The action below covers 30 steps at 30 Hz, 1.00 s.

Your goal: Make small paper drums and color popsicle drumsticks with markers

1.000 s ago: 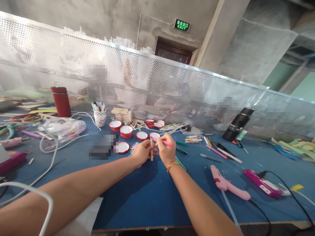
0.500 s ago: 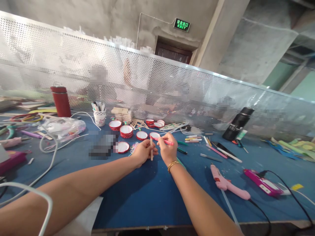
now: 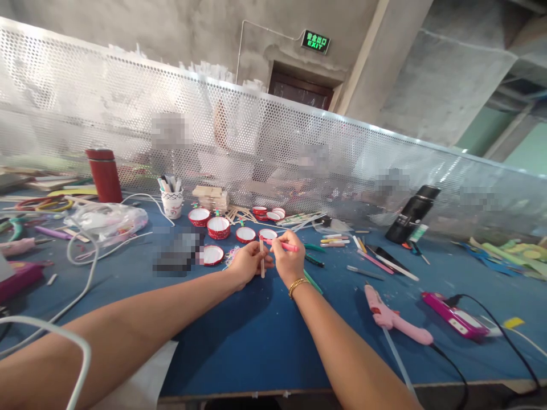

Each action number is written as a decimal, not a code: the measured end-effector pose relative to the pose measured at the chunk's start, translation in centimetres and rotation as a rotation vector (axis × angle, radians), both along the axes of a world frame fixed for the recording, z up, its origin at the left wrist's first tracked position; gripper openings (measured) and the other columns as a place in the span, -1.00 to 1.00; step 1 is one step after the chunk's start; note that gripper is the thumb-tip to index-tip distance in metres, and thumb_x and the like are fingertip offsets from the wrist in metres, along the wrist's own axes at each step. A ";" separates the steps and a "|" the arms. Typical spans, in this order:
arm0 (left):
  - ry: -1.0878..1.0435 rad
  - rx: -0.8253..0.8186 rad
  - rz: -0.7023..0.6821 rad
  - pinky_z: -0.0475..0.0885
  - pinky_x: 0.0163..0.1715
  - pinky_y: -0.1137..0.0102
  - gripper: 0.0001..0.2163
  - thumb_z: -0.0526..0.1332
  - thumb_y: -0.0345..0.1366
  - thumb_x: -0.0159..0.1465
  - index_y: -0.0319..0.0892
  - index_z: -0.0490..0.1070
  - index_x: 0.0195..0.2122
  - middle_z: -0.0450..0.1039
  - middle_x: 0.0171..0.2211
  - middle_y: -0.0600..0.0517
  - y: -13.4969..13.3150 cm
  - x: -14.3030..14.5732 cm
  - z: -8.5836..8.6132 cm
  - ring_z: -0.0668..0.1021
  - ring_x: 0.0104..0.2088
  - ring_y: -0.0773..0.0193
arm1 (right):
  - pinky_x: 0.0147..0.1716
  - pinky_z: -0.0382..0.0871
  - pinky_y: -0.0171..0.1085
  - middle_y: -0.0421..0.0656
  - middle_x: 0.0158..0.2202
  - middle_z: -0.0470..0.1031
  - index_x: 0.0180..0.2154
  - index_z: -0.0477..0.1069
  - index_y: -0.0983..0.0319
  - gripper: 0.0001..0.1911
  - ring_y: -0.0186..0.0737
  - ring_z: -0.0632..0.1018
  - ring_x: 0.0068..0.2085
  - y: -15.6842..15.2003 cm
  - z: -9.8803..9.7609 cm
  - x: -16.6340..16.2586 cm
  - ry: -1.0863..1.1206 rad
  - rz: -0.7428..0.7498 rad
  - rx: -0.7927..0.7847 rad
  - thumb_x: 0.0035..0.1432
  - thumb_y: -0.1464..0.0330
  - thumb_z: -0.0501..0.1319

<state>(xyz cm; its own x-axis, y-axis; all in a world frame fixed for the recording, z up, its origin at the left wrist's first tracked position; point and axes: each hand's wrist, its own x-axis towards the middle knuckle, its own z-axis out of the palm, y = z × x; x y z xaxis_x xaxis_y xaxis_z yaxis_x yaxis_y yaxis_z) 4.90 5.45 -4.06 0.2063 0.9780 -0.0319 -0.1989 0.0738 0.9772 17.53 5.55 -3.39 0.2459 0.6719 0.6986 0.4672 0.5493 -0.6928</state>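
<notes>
My left hand (image 3: 247, 265) is closed around a thin wooden stick (image 3: 262, 257), holding it upright above the blue table (image 3: 256, 336). My right hand (image 3: 289, 261) grips a pink marker (image 3: 282, 245) with its tip against the upper part of the stick. A gold bracelet (image 3: 298, 286) circles my right wrist. Several red-rimmed round lids (image 3: 219, 227) lie just beyond both hands.
A pink glue gun (image 3: 391, 316) with a cable lies to the right, a magenta device (image 3: 452, 316) beyond it. Loose pens (image 3: 376, 263) and a black bottle (image 3: 412, 214) are farther right. At left stand a red flask (image 3: 102, 175), pen cup (image 3: 172, 199), plastic bag (image 3: 106, 219) and white cables. Perforated metal screen (image 3: 299, 154) behind.
Both hands stay together on the stick and marker with only slight shifts; the camera has tilted slightly.
</notes>
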 end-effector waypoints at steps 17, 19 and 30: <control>0.015 0.010 -0.006 0.48 -0.53 0.49 -0.92 0.25 -0.41 0.33 -0.19 0.37 -0.31 0.58 -0.45 0.05 -0.2 0.1 0.1 0.65 -0.48 0.29 | -0.39 0.25 -0.27 -0.26 -0.58 0.41 -0.51 0.25 0.14 -0.80 -0.22 0.42 -0.49 -0.2 0.0 -0.4 0.026 0.046 -0.007 0.11 0.26 0.18; 0.017 0.005 -0.004 0.48 -0.53 0.49 -0.92 0.23 -0.42 0.34 -0.19 0.37 -0.31 0.58 -0.45 0.04 -0.3 0.0 0.3 0.65 -0.49 0.30 | -0.39 0.25 -0.27 -0.26 -0.58 0.41 -0.52 0.26 0.14 -0.81 -0.22 0.42 -0.49 -0.1 0.0 -0.2 0.023 0.030 -0.004 0.10 0.28 0.17; 0.013 0.002 -0.004 0.46 -0.55 0.49 -0.89 0.20 -0.44 0.36 -0.18 0.35 -0.33 0.56 -0.47 0.05 -0.4 0.1 0.4 0.65 -0.49 0.28 | -0.40 0.25 -0.27 -0.26 -0.59 0.41 -0.52 0.25 0.14 -0.80 -0.23 0.43 -0.50 -0.4 0.2 -0.4 0.041 0.055 0.012 0.11 0.27 0.18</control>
